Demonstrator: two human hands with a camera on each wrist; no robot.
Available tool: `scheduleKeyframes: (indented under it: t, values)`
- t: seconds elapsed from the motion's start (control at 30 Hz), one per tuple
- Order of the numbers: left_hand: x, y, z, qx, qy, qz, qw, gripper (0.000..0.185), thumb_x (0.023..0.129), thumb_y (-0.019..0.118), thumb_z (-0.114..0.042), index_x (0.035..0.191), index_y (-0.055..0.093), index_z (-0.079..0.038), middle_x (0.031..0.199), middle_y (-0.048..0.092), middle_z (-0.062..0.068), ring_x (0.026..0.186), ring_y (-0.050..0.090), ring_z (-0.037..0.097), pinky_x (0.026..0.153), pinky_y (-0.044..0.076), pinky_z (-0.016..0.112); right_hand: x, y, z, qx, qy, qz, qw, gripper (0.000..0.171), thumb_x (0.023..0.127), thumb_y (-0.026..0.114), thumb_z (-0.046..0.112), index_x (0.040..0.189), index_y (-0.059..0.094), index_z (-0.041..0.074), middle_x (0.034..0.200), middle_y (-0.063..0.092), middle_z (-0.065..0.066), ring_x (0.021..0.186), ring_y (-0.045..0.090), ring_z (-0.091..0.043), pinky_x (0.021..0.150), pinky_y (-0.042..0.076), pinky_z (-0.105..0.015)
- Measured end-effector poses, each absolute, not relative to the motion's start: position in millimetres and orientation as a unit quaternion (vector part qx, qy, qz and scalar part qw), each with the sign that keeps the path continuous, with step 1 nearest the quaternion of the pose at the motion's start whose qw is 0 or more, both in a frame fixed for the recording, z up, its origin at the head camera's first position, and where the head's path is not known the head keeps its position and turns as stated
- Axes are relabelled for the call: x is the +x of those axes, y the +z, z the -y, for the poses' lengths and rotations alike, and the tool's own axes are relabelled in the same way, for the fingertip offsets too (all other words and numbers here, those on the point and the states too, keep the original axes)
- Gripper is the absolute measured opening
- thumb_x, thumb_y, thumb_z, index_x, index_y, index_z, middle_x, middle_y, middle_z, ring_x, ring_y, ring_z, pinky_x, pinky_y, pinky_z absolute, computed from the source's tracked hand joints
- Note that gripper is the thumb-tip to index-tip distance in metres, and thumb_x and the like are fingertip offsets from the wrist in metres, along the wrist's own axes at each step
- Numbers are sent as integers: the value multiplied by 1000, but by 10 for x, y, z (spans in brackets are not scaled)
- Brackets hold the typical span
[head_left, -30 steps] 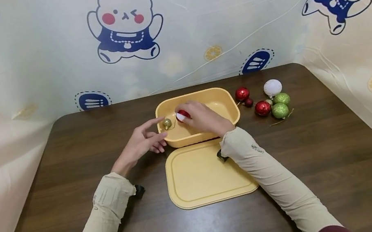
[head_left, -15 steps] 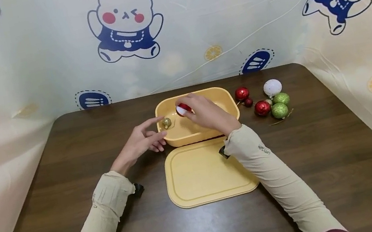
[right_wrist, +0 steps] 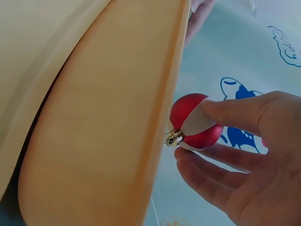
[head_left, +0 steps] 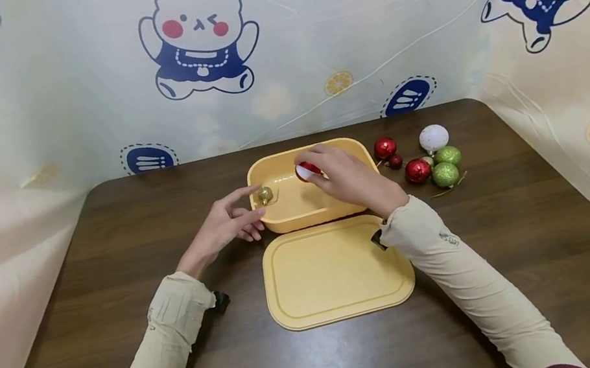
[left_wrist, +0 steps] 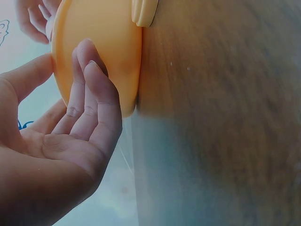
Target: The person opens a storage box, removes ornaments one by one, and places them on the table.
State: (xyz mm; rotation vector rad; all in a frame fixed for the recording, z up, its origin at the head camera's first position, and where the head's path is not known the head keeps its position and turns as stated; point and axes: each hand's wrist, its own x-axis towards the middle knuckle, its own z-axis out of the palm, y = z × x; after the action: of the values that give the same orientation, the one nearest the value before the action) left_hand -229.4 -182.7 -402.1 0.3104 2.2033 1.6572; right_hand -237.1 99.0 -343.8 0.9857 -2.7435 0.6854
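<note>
Dark wood tabletop (head_left: 106,256), backed and flanked by a pale cartoon-print sheet (head_left: 47,89). Yellow lid (head_left: 334,272) lies flat near the middle of the tabletop, just in front of the yellow box (head_left: 290,211), which sits toward the far edge, its near wall almost against the lid. Right hand (head_left: 350,177) is over the box's right half, thumb and fingers curled round a red-and-white bauble (head_left: 307,170); the right wrist view shows the bauble (right_wrist: 195,122) pinched between thumb and fingertips, metal cap pointing at the box wall (right_wrist: 108,117), clear of the rim. Left hand (head_left: 225,226) rests at the box's left end on the tabletop, fingers relaxed and loosely spread, holding nothing, index finger reaching to the rim; left wrist view has the fingers (left_wrist: 89,94) lying against the outer wall of the box (left_wrist: 101,42). Small gold bauble (head_left: 265,194) sits inside the box at its left end, just beside that index fingertip. Toward the far right edge, a loose cluster: white bauble (head_left: 433,138), two green baubles (head_left: 445,173), two red baubles (head_left: 418,170), one small dark red bauble (head_left: 395,160).
</note>
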Motion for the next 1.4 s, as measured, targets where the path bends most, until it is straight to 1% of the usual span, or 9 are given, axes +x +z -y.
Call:
scheduleKeyframes:
  t: [0.33,0.43,0.67,0.9,1.03,1.1,1.2,1.27,1.4]
  values:
    - [-2281,-4039,1832,118,585,-782,181,62,96,69,-27,151,42,-17,86,69,25,67,68,25,65,60,42,-2313,-3411,-1250,317,216,918,104,28,95,69,12,122,64,8,125,62,-11,115,59,-27,102,48,-43]
    - [-2281,-4044,1831,119,585,-782,181,61,96,69,-27,151,43,-17,86,69,25,67,68,26,65,60,42,-2308,-3416,-1344,307,220,920,108,29,95,68,13,124,63,6,127,62,-14,117,59,-30,102,48,-44]
    - [-2287,-4048,1831,120,583,-784,179,61,96,68,-28,150,43,-17,86,69,24,67,68,26,65,60,42,-2298,-3401,-1607,276,229,926,116,33,94,69,12,126,63,5,124,63,-16,112,61,-31,97,52,-47]
    - [-2288,-4060,1847,119,579,-786,180,62,96,69,-29,151,42,-17,87,69,25,68,68,27,65,60,41,-2310,-3392,-1911,245,245,931,117,33,93,70,11,125,63,5,124,63,-14,111,60,-31,97,50,-50]
    - [-2281,-4059,1851,119,581,-785,180,63,95,69,-29,151,42,-16,86,69,24,68,68,27,65,60,42,-2335,-3384,-2065,231,244,933,125,32,93,70,11,124,63,4,121,64,-16,109,59,-32,97,50,-51]
    - [-2280,-4059,1851,120,583,-783,180,63,95,69,-29,151,42,-16,85,69,23,67,68,27,65,60,42,-2345,-3376,-2136,216,242,938,123,32,94,69,13,125,62,4,122,63,-17,111,58,-34,99,48,-52]
    - [-2278,-4056,1850,120,585,-782,180,64,96,69,-28,151,42,-15,85,69,22,67,68,26,65,60,42,-2364,-3370,-2241,185,245,946,108,36,96,68,16,129,60,5,130,60,-19,121,54,-37,105,43,-56]
    - [-2280,-4051,1849,120,585,-782,180,63,96,69,-28,151,42,-15,85,69,22,67,68,26,65,60,42,-2381,-3377,-2309,165,248,949,98,38,97,66,18,132,58,5,134,58,-19,124,52,-37,106,41,-57]
    - [-2284,-4037,1848,120,584,-783,179,63,95,69,-28,151,42,-15,86,69,24,67,68,26,64,60,41,-2429,-3427,-2441,143,259,950,96,36,98,64,18,131,58,4,131,59,-20,116,55,-37,100,46,-57]
